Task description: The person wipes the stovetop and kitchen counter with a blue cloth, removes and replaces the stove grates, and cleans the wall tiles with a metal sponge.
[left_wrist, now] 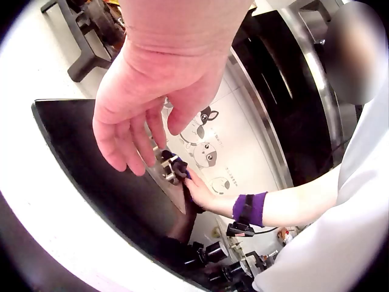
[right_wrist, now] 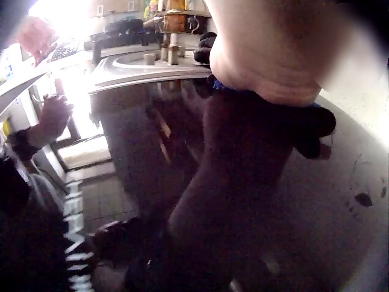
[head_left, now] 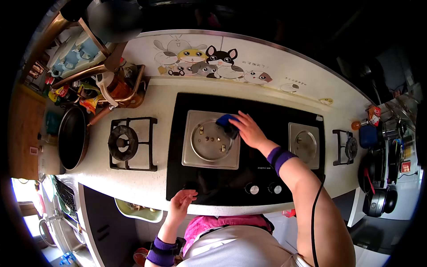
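My right hand [head_left: 250, 132] grips a blue and black cloth or sponge [head_left: 227, 121] at the upper right of the left burner's square metal plate [head_left: 190, 151]. Several small metal burner parts stand inside the plate's round recess. In the right wrist view, the back of the right hand [right_wrist: 261, 61] covers most of the blue thing. My left hand [head_left: 180, 206], empty with loosely bent fingers, hovers by the front left edge of the black glass cooktop [head_left: 213, 184]. The left wrist view shows that hand [left_wrist: 152, 91] from close up.
A pot support [head_left: 153, 144] with a burner cap stands left of the cooktop, beside a black pan [head_left: 73, 138]. Another support [head_left: 340, 149] lies to the right. Two knobs [head_left: 254, 190] sit at the front. A green bin [head_left: 153, 216] is below the counter edge.
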The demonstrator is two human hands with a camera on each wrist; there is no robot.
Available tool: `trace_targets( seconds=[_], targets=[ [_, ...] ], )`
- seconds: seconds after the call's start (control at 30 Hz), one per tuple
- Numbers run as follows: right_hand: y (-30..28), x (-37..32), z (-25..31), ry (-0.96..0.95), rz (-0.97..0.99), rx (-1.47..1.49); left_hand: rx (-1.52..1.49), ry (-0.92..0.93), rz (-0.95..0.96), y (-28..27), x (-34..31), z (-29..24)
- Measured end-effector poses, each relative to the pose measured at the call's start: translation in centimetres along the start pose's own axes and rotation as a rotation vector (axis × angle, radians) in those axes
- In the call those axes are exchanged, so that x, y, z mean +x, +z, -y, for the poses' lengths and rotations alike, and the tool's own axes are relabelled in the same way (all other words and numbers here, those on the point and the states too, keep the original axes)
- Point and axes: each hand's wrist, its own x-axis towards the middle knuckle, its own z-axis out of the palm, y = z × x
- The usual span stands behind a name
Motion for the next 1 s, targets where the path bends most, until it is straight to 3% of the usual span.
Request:
trace_targets(
  seconds=[0.07,0.13,0.33,0.53,0.7,1.0],
  targets=[
    [-0.5,1.9,0.5,-0.005,-0.05,0.098,0.019,-0.013,-0.066,-0.2,-1.0,-0.6],
    [-1.1,5.1,-2.3,-0.059,-0.024,0.067,0.0,0.071,-0.123,0.4,2.4,0.5],
    [2.4,14.4,1.9,-0.282,-0.033,0.066,0.09,0.166,-0.338,-2.2,3.6,2.8],
    [5.3,21.3,4.2,-0.276,-0.084,-0.018,0.085,0.138,-0.425,-2.9,3.3,2.5],
    [6.7,21.8,7.1,-0.137,-0.055,-0.045,0.046,0.142,-0.435,-2.8,2.0,2.8],
    [8.7,16.7,16.1,-0.117,0.083,-0.017,0.034,0.215,-0.39,-3.1,-0.1,1.8]
  ],
)
